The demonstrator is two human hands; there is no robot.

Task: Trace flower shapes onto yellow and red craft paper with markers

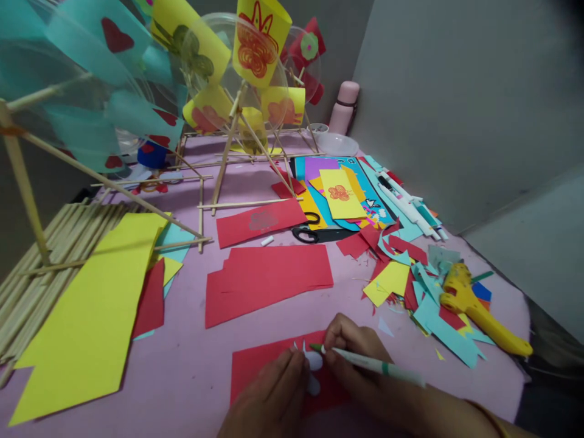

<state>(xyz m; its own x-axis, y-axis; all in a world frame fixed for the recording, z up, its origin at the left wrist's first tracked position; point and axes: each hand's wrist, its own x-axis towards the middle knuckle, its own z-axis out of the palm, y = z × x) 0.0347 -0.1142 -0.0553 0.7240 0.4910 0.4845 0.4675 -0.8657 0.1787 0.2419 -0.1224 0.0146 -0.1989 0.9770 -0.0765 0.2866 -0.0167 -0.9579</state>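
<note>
My right hand (353, 353) is closed round a green-and-white pen (378, 365), its tip on a small white paper cut-out (312, 364). The cut-out lies on a red paper sheet (255, 365) at the near edge of the pink table (191, 371). My left hand (271, 398) lies flat on the red sheet with its fingertips pressing the cut-out's left side. Part of the cut-out is hidden under my fingers.
More red sheets (269, 280) lie just beyond. A big yellow sheet (86, 328) and wooden sticks (31, 286) are at left. Black scissors (306, 231), paper scraps (410, 280) and a yellow glue gun (479, 310) sit at right. Paper-and-stick wheel models (237, 85) stand behind.
</note>
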